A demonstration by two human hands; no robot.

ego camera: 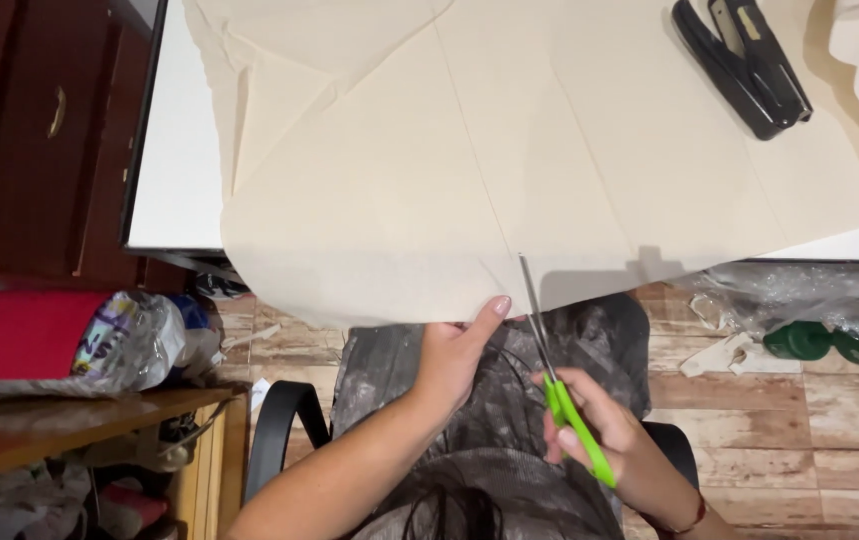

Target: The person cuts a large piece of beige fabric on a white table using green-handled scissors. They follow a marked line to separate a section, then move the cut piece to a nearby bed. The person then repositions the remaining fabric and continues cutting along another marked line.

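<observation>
A large sheet of cream fabric [420,170] lies over a white table [175,170], its curved edge hanging past the table's front. My left hand [460,350] pinches that hanging edge between thumb and fingers. My right hand [595,430] grips green-handled scissors [550,370]. The blades point up and away, their tips lying on the cloth at the near end of a straight line that runs across it.
A black stapler [745,65] lies on the cloth at the top right. A wooden shelf [80,420] with a red bundle and a plastic bag stands at the left. Dark wooden furniture sits at the far left. Green dumbbells [835,343] in plastic lie on the plank floor.
</observation>
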